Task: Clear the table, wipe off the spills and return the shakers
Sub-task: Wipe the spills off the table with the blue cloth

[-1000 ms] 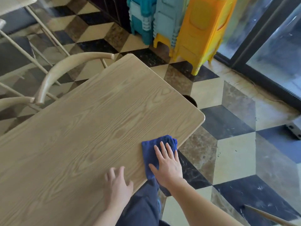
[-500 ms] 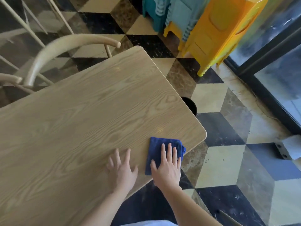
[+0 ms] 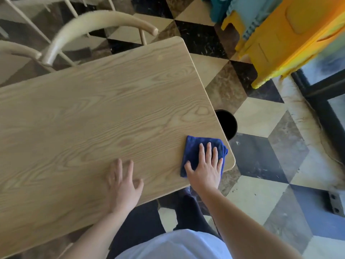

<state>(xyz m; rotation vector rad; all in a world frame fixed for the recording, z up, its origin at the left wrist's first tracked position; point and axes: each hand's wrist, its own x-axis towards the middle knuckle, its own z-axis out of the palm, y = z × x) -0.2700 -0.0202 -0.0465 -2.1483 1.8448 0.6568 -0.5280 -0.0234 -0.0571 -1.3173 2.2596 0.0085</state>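
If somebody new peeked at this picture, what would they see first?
Probably the bright blue cloth at the near right corner of the wooden table, with the right hand pressed flat on it. The left hand rests open on the bare wood beside it. Next, the big yellow plastic stools stacked on the checkered floor at the top right.

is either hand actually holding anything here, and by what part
Nothing is gripped. The right hand presses flat on the near half of the blue cloth at the table corner; the left hand rests open on bare wood.
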